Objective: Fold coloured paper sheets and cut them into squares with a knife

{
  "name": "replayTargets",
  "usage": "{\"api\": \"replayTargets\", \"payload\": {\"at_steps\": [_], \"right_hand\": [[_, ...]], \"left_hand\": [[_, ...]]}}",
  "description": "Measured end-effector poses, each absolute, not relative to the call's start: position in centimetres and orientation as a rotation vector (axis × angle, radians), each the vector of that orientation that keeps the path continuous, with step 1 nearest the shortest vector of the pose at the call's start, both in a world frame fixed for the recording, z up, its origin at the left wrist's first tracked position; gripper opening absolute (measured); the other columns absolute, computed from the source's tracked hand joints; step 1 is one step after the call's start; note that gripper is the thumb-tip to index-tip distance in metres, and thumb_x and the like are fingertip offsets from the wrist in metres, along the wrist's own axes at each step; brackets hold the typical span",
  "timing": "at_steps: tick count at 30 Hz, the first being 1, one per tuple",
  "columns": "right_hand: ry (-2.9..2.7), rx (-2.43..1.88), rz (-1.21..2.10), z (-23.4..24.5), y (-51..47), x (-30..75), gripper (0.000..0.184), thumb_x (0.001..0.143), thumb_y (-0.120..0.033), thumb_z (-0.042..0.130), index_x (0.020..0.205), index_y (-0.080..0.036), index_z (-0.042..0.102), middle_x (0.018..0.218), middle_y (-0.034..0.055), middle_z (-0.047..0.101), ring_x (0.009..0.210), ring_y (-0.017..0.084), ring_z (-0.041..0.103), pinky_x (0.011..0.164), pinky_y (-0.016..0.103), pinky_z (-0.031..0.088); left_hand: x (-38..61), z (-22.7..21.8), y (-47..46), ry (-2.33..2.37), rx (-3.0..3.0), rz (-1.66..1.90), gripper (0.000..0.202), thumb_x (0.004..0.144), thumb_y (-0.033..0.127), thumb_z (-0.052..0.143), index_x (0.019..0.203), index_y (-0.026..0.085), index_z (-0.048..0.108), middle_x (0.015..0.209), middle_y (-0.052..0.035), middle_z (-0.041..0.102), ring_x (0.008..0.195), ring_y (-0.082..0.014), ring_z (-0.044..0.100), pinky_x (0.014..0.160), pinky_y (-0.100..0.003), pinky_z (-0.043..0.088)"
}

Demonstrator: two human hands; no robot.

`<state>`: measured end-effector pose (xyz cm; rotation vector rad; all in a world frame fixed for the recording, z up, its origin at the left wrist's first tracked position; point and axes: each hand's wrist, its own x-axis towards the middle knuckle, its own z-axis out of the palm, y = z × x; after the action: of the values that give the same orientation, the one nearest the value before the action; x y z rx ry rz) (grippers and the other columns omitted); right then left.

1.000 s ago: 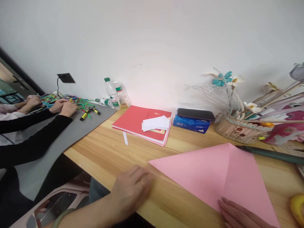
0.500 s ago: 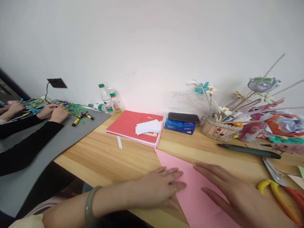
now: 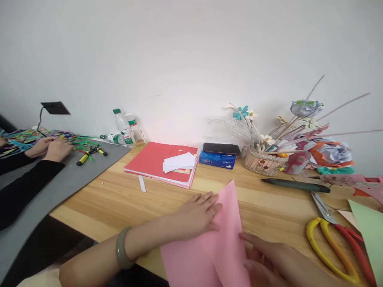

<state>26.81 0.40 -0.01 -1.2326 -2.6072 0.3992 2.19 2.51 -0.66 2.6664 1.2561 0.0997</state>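
A sheet of pink paper [image 3: 229, 227] lies at the wooden table's front, with a flap folded over and its tip pointing away from me. My left hand [image 3: 196, 215] rests flat on the paper's left side, fingers stretched out, a ring on one finger and a green bangle at the wrist. The flap's right edge is pinched between the thumb and forefinger of my right hand [image 3: 273, 259]; its other fingers are curled and partly hidden. To the right of that hand lie scissors [image 3: 323, 239] with yellow and red handles.
A red paper stack [image 3: 155, 159] bears white slips [image 3: 179, 162]. Behind stand a blue tissue pack [image 3: 217, 160] with a phone [image 3: 221, 148] on it, and a flower basket [image 3: 260, 161]. A dark green pen-like tool [image 3: 296, 185] lies nearby. At left, another person's hands [image 3: 56, 149] handle coloured stems.
The pink paper has turned, and a fold now shows along it. My right hand has gone from lying over the sheet to pinching its right edge. The view has shifted rightward.
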Motion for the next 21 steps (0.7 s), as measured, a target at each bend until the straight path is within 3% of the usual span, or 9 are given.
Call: {"api": "replayTargets", "payload": {"at_steps": [2, 4, 6, 8, 11, 13, 18, 21], "right_hand": [[-2.620, -1.233, 0.437, 0.6, 1.7, 26.4, 0.028, 0.088, -0.035, 0.039, 0.083, -0.029, 0.066, 0.080, 0.0001, 0.069, 0.072, 0.018, 0.065, 0.059, 0.026, 0.051], [-2.606, -1.224, 0.295, 0.6, 3.3, 26.4, 0.033, 0.089, -0.034, 0.034, 0.100, -0.024, 0.064, 0.100, 0.0056, 0.068, 0.088, 0.020, 0.064, 0.073, 0.031, 0.053], [-2.584, -1.193, 0.087, -0.1, 4.5, 26.7, 0.044, 0.089, -0.037, 0.034, 0.119, -0.014, 0.056, 0.121, 0.0137, 0.058, 0.107, 0.024, 0.057, 0.088, 0.040, 0.048], [-2.583, -1.170, -0.015, -1.2, 5.1, 26.9, 0.054, 0.088, -0.041, 0.035, 0.126, -0.004, 0.048, 0.129, 0.0203, 0.049, 0.116, 0.029, 0.049, 0.093, 0.046, 0.043], [-2.590, -1.150, -0.029, -2.6, 5.1, 26.8, 0.063, 0.087, -0.046, 0.036, 0.129, 0.001, 0.044, 0.131, 0.0237, 0.044, 0.119, 0.031, 0.045, 0.094, 0.046, 0.043], [-2.594, -1.125, -0.035, -3.1, 5.0, 26.4, 0.065, 0.087, -0.048, 0.037, 0.130, 0.001, 0.042, 0.133, 0.0234, 0.042, 0.120, 0.029, 0.044, 0.095, 0.044, 0.042], [-2.590, -1.074, -0.057, -3.7, 5.3, 25.4, 0.068, 0.086, -0.052, 0.039, 0.129, 0.001, 0.044, 0.133, 0.0255, 0.040, 0.123, 0.031, 0.040, 0.093, 0.046, 0.044], [-2.564, -0.986, -0.222, -3.9, 5.4, 25.1, 0.068, 0.084, -0.054, 0.044, 0.124, 0.001, 0.048, 0.130, 0.0272, 0.044, 0.120, 0.033, 0.043, 0.089, 0.048, 0.047]], "left_hand": [[1.2, -0.1, 4.1, 1.100, 2.685, 0.057, 0.048, 0.095, 0.039, 0.033, 0.139, 0.018, 0.031, 0.149, -0.0132, 0.019, 0.137, -0.0265, 0.016, 0.108, -0.047, 0.017], [0.2, 0.6, 5.2, 0.982, 2.651, 0.046, 0.042, 0.097, 0.030, 0.032, 0.138, 0.023, 0.034, 0.149, -0.0095, 0.020, 0.137, -0.0232, 0.016, 0.109, -0.045, 0.018], [-0.4, 1.0, 5.6, 0.929, 2.597, 0.096, 0.039, 0.096, 0.023, 0.034, 0.134, 0.025, 0.040, 0.148, -0.0070, 0.024, 0.137, -0.0205, 0.017, 0.109, -0.041, 0.020], [-0.4, 0.9, 5.4, 0.933, 2.561, 0.217, 0.036, 0.094, 0.021, 0.038, 0.128, 0.024, 0.047, 0.145, -0.0067, 0.032, 0.136, -0.0192, 0.021, 0.109, -0.037, 0.021], [0.3, 0.3, 4.6, 0.969, 2.513, 0.416, 0.033, 0.088, 0.031, 0.053, 0.118, 0.019, 0.051, 0.133, -0.0108, 0.044, 0.129, -0.0211, 0.032, 0.107, -0.035, 0.026], [0.8, 0.0, 4.2, 0.994, 2.465, 0.467, 0.042, 0.080, 0.039, 0.063, 0.114, 0.017, 0.051, 0.125, -0.0125, 0.047, 0.123, -0.0231, 0.037, 0.104, -0.035, 0.030], [1.0, 0.0, 4.1, 1.008, 2.345, 0.476, 0.061, 0.070, 0.041, 0.072, 0.118, 0.020, 0.043, 0.127, -0.0123, 0.041, 0.125, -0.0252, 0.032, 0.104, -0.039, 0.030], [0.7, -0.1, 4.3, 1.008, 2.249, 0.520, 0.063, 0.072, 0.041, 0.069, 0.124, 0.020, 0.039, 0.134, -0.0131, 0.036, 0.128, -0.0239, 0.029, 0.106, -0.038, 0.028]]}}
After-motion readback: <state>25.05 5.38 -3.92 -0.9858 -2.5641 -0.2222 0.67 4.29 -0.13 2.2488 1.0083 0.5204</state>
